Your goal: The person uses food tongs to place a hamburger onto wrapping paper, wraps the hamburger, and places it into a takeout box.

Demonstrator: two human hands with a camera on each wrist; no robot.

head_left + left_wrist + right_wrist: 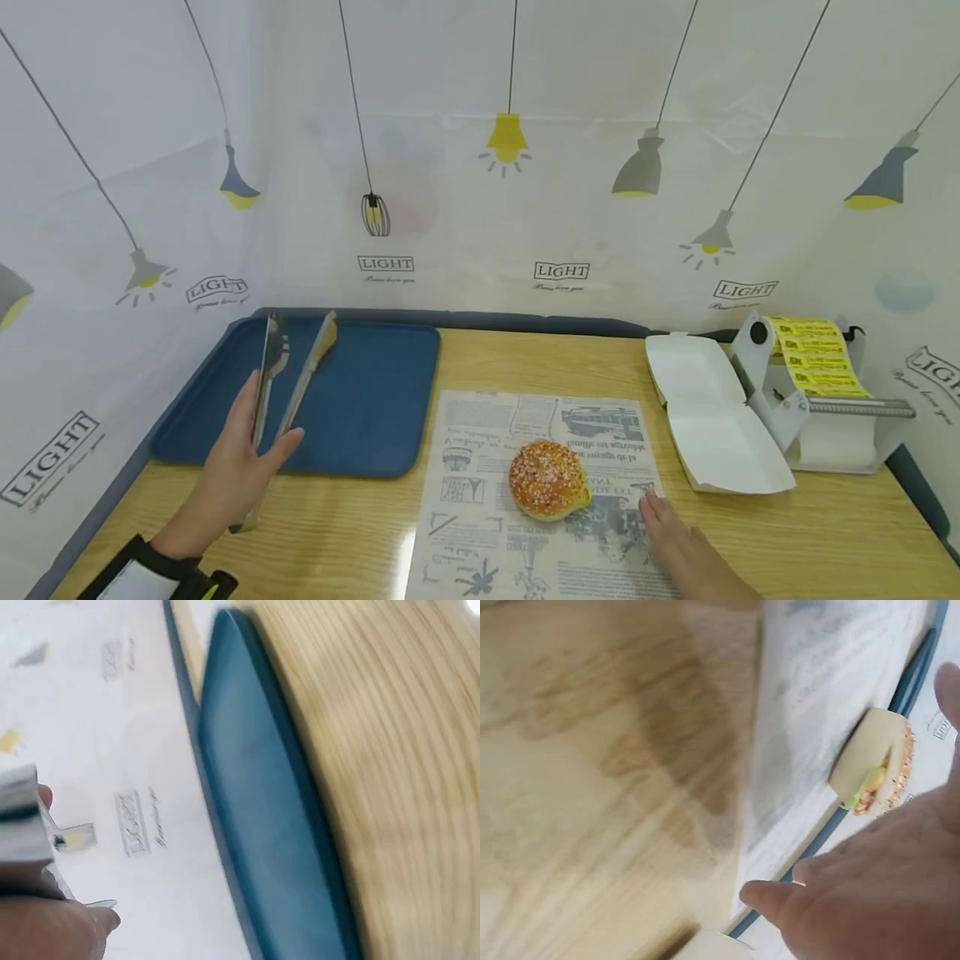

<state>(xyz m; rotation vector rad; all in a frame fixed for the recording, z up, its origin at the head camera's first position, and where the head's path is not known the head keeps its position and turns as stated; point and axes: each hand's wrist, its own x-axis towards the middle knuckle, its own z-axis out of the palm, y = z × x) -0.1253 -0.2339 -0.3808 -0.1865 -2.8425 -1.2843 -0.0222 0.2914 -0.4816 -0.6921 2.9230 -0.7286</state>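
One sesame-seed burger [546, 482] on printed paper [491, 425], nearer the right hand [681, 540]
It lies left of that hand's extended, empty fingers; the left hand [242, 468] grips metal tongs [298, 396], arms spread, pointing away across the blue tray [371, 408].

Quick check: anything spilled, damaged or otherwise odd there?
Nothing looks spilled or damaged. One slight oddity: the burger on the printed paper has filling poking out toward the right hand, so it looks uneven.
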